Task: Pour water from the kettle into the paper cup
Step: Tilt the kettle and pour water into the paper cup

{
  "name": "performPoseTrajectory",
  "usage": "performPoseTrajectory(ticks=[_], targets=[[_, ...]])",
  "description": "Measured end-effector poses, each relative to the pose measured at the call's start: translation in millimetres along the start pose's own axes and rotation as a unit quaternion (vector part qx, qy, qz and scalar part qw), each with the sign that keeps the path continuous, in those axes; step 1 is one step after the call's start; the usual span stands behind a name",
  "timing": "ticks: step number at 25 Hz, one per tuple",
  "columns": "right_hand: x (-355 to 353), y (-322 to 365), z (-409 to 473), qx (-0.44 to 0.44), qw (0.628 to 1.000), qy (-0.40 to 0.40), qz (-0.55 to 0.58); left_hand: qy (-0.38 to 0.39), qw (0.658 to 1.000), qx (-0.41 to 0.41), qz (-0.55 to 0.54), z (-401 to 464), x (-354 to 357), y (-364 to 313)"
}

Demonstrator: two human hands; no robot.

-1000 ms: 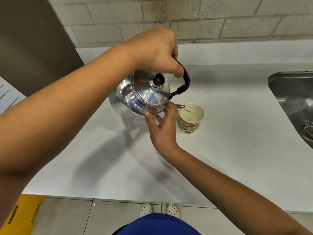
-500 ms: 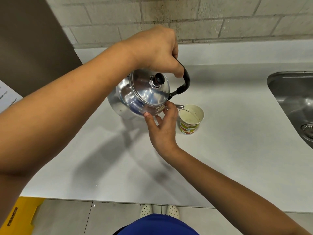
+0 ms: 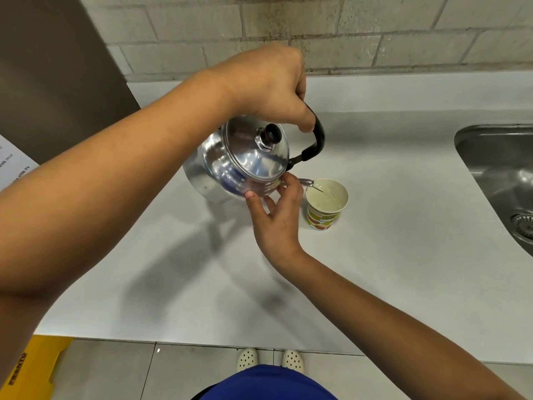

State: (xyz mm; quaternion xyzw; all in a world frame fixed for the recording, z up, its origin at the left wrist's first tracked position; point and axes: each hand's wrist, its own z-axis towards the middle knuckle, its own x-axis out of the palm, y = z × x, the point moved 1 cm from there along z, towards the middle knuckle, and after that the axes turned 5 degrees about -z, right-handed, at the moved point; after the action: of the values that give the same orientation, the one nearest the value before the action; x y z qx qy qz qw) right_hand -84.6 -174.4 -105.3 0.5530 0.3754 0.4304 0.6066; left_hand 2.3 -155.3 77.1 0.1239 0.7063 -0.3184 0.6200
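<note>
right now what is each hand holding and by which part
The left hand grips the kettle by its black handle, tilting it over the paper cup. The right hand steadies the kettle's body with its fingertips.

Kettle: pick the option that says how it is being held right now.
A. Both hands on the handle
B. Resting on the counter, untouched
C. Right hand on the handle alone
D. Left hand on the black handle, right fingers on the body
D: the left hand grips the black handle of the tilted kettle, while the right hand touches its body with the fingertips beside the paper cup.

Glossy metal kettle [image 3: 245, 166], printed paper cup [image 3: 324, 217], matt white counter [image 3: 403, 255].
</note>
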Motion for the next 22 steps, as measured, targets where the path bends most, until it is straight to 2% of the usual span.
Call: performPoseTrajectory(ticks=[12,22], targets=[[1,0,-3,-0.003,1.000,-0.002,0.003,0.003,1.000,0.003,0.011,-2,0,-4],[-2,-2,-9,-0.036,0.994,0.010,-0.102,-0.027,0.990,-0.042,-0.134,-20,3,45]])
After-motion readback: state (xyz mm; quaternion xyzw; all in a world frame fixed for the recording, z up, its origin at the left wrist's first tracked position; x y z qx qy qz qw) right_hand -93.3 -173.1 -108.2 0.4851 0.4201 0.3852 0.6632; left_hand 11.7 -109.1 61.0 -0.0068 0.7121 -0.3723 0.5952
